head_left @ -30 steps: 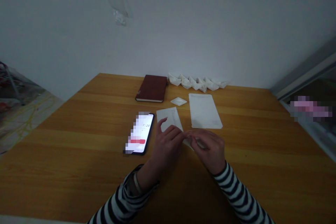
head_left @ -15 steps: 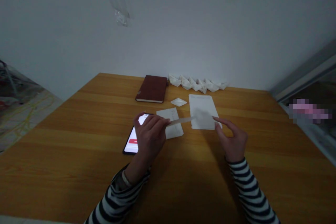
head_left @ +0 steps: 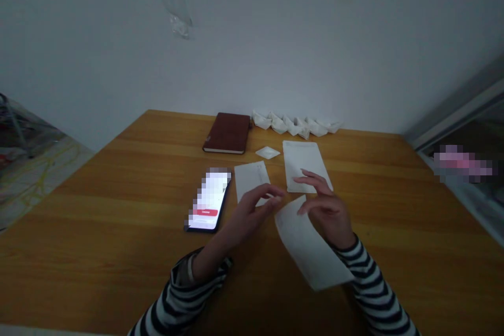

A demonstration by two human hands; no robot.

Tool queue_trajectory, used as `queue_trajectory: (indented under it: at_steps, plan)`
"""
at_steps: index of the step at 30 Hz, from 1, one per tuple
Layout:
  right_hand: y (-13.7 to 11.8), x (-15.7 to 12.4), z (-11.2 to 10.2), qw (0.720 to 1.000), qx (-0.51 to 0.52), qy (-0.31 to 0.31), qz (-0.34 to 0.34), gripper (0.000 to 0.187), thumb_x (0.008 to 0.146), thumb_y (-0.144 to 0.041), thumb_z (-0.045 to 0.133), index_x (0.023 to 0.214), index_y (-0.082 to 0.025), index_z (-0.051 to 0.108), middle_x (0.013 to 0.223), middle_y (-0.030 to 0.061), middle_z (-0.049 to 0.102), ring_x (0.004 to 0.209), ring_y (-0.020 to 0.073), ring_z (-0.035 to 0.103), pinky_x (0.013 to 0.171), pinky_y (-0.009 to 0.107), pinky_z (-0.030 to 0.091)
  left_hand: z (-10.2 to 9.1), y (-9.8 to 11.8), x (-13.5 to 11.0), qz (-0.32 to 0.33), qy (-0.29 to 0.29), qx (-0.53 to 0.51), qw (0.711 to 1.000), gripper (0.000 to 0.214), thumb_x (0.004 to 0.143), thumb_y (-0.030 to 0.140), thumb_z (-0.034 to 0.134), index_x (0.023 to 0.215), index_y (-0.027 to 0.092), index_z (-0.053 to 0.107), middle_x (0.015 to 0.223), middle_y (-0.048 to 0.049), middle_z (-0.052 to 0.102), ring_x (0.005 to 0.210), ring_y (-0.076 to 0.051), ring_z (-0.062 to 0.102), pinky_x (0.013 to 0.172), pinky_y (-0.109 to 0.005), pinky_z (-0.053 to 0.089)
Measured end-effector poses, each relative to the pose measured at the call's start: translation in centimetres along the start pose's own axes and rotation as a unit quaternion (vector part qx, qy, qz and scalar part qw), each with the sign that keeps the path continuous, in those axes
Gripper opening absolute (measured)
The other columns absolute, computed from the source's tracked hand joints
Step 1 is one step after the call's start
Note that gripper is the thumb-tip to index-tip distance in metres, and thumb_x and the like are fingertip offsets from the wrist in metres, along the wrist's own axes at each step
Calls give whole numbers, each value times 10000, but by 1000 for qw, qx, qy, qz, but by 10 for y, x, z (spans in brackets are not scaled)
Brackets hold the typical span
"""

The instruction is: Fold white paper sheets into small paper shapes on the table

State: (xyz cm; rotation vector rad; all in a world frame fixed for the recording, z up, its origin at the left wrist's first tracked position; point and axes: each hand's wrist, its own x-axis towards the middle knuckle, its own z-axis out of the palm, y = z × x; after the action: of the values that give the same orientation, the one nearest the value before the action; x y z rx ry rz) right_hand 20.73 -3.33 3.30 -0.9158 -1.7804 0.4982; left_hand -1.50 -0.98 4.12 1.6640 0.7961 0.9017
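A loose white sheet of paper (head_left: 311, 249) hangs tilted and curved above the near part of the table, between my hands. My left hand (head_left: 252, 215) has its thumb and fingertips brought together at the sheet's upper left edge. Over the sheet's upper corner, my right hand (head_left: 328, 210) is open, with its thumb in front of the paper and its fingers stretched apart. The sheet's lower end covers part of my right striped sleeve. Past my left fingertips lies a smaller white paper (head_left: 249, 178), partly hidden by that hand.
A lit phone (head_left: 210, 202) lies left of the smaller paper. A stack of white sheets (head_left: 305, 160) is behind my right hand. Farther back are a folded paper diamond (head_left: 268, 153), a dark red notebook (head_left: 228, 133) and a row of several folded paper boats (head_left: 293, 125) by the wall.
The sheet, seen almost edge-on before, has swung down and toward me, showing its face. My left hand has moved right, off the phone; my right hand has shifted left and its fingers have spread.
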Motion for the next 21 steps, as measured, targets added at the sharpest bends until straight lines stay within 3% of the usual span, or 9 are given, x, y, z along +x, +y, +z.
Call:
queue_trajectory:
  at_steps: [2, 4, 6, 7, 10, 13, 16, 21]
  plan:
    - [-1, 1, 7, 998, 61, -18, 12, 265, 898, -324, 635, 661, -296, 748, 1335, -4, 618, 1346, 279, 443, 1111, 526, 358, 4, -8, 2, -39, -41, -60, 997, 359, 880, 491, 596, 1073, 198, 669, 1094, -80, 687, 1031, -214, 618, 868, -317, 478]
    - [-1, -1, 16, 993, 111, -28, 24, 242, 879, -338, 663, 657, -314, 756, 1363, -24, 596, 1375, 276, 412, 1135, 529, 328, 8, -15, 3, -80, -118, -113, 983, 364, 847, 509, 629, 966, 169, 685, 922, -58, 697, 836, -174, 633, 717, -267, 483]
    - [3, -3, 21, 988, 144, -30, 48, 130, 862, -345, 688, 769, -334, 778, 1393, -18, 573, 1383, 273, 407, 1147, 529, 311, 10, -20, 4, -106, -132, -117, 979, 363, 830, 503, 647, 792, 143, 668, 695, -8, 638, 616, -118, 559, 566, -222, 416]
    - [5, -5, 21, 986, 149, -28, 68, 87, 856, -348, 696, 881, -341, 779, 1411, -3, 558, 1377, 271, 417, 1148, 526, 310, 10, -21, 4, -106, -100, -91, 985, 361, 828, 488, 653, 728, 141, 647, 632, 10, 601, 568, -105, 521, 535, -214, 385]
    - [16, -6, 12, 982, 111, 20, 150, 251, 888, -352, 653, 1126, -307, 717, 1383, 61, 581, 1298, 253, 511, 1120, 499, 354, 6, -20, 5, -64, 86, 83, 991, 296, 837, 407, 661, 683, 155, 639, 633, 6, 613, 607, -126, 541, 579, -236, 393]
    - [22, -6, 3, 977, 44, 84, 192, 175, 903, -340, 621, 978, -255, 755, 1148, 78, 715, 1102, 233, 643, 1016, 446, 462, 1, -18, 4, -7, 195, 240, 951, 204, 845, 349, 668, 728, 181, 673, 712, -19, 684, 704, -170, 605, 664, -273, 423]
    - [17, -6, 6, 978, -18, 75, 196, 132, 864, -316, 666, 908, -239, 764, 967, 65, 763, 936, 224, 697, 894, 392, 530, 3, -17, 2, 31, 184, 286, 940, 188, 870, 338, 648, 749, 196, 674, 737, -24, 713, 717, -181, 636, 687, -286, 443]
    - [0, -9, 24, 982, -54, 37, 178, 100, 845, -254, 667, 859, -237, 765, 881, 39, 780, 840, 213, 726, 852, 357, 550, 15, -16, -2, 51, 131, 299, 944, 175, 892, 304, 624, 757, 199, 659, 733, -20, 717, 718, -182, 655, 687, -287, 465]
